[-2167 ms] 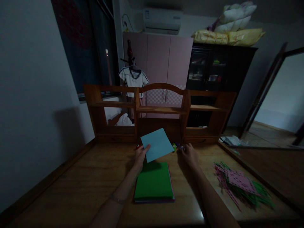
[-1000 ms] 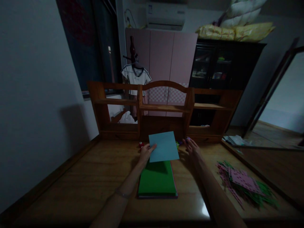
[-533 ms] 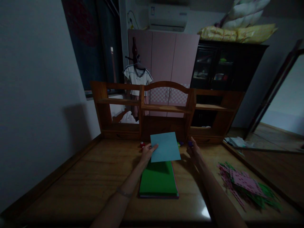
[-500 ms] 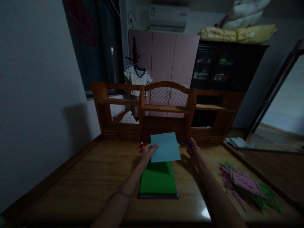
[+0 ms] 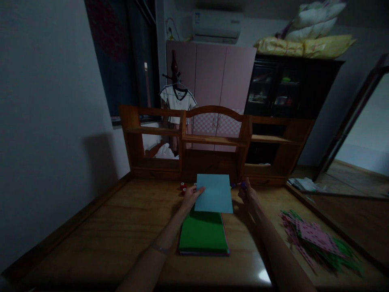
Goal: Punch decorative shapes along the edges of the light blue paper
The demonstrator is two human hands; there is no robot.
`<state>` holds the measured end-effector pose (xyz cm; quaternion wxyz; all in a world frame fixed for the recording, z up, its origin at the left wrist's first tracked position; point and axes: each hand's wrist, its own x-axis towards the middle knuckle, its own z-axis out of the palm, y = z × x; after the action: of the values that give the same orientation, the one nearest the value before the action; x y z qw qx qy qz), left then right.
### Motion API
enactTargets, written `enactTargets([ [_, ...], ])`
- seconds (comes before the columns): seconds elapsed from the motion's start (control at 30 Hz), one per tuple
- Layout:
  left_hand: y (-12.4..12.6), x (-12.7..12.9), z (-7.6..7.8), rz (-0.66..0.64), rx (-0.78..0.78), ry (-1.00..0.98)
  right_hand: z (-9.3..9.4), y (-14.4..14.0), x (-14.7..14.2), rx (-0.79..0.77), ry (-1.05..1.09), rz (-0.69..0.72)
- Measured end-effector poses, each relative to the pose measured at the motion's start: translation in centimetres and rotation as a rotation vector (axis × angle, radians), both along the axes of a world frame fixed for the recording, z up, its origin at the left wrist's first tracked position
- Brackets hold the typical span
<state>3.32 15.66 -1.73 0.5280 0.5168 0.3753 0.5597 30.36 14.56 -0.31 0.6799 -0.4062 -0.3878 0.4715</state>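
My left hand (image 5: 191, 197) pinches a light blue square sheet of paper (image 5: 214, 194) at its left edge, thumb on top. The paper is held up over the far end of a stack of green paper (image 5: 204, 234), other colours showing at the stack's edges. To the right of the paper, my right hand (image 5: 249, 194) is closed around a small purple object (image 5: 243, 185), its kind too small and dark to tell. Beyond the left hand stand small red objects (image 5: 183, 187) with white tops. Another small purple thing (image 5: 233, 185) shows just past the paper's right edge.
A pile of pink patterned paper (image 5: 317, 235) and green strips (image 5: 346, 259) lies on the right of the wooden table (image 5: 127, 227). A wooden shelf unit (image 5: 212, 140) borders the table's far side. A wall (image 5: 54, 154) stands to the left.
The blue paper has moved slightly right and nearer to me and now sits straighter, uncovering more of the red objects. My right hand still holds the purple object, nearly in place.
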Motion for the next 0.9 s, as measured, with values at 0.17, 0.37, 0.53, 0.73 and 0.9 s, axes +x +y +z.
enactTargets([
  [0.17, -0.3, 0.1, 0.4, -0.013, -0.029, 0.008, -0.3, -0.2, 0.2, 0.017, -0.023, -0.003],
  [0.37, -0.8, 0.3, 0.8, -0.018, -0.035, 0.011, 0.3, -0.3, 0.2, 0.001, 0.049, 0.066],
  [0.53, -0.8, 0.2, 0.7, -0.027, -0.035, 0.02, 0.8, -0.4, -0.3, 0.016, 0.105, 0.054],
  [0.73, -1.2, 0.3, 1.4, -0.014, -0.055, 0.024, 1.2, -0.5, -0.3, 0.015, 0.103, 0.056],
  [0.9, -1.1, 0.4, 1.4, -0.02, -0.042, 0.029, 1.5, -1.0, -0.9, 0.028, 0.026, 0.114],
])
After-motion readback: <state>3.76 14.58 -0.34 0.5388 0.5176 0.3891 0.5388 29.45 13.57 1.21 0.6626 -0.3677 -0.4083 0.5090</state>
